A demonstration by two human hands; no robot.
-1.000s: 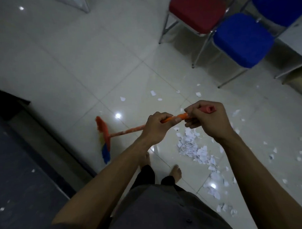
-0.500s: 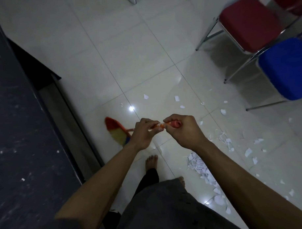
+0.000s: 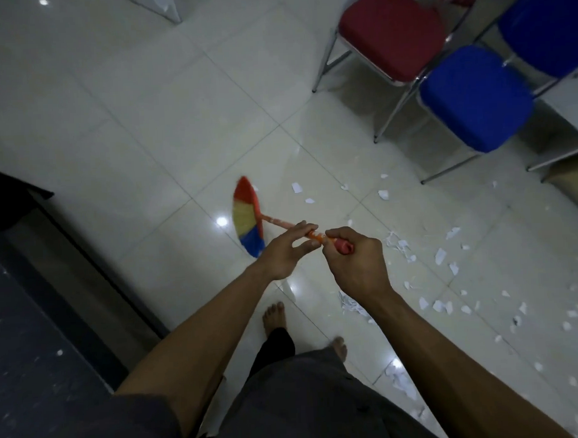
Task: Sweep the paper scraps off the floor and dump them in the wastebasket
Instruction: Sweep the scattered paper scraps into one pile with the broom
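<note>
I hold a broom with an orange handle [image 3: 281, 224] and a red, yellow and blue bristle head [image 3: 246, 217] that points away from me toward the floor tiles. My right hand [image 3: 354, 260] grips the handle's top end. My left hand [image 3: 287, 250] holds the handle just below, with its fingers loosely laid round it. White paper scraps [image 3: 441, 256] lie scattered over the floor to the right of the broom, with a denser heap [image 3: 351, 303] near my right forearm. No wastebasket is in view.
A red chair [image 3: 391, 31] and a blue chair [image 3: 473, 97] on metal legs stand at the upper right. A dark counter or cabinet [image 3: 38, 293] runs along the left. My bare feet [image 3: 274, 317] stand on the white tiles below the hands.
The broom head has swung up and to the right, toward the scraps, and now shows its broad face. The view has shifted so the chairs sit further left. My left hand's grip looks looser.
</note>
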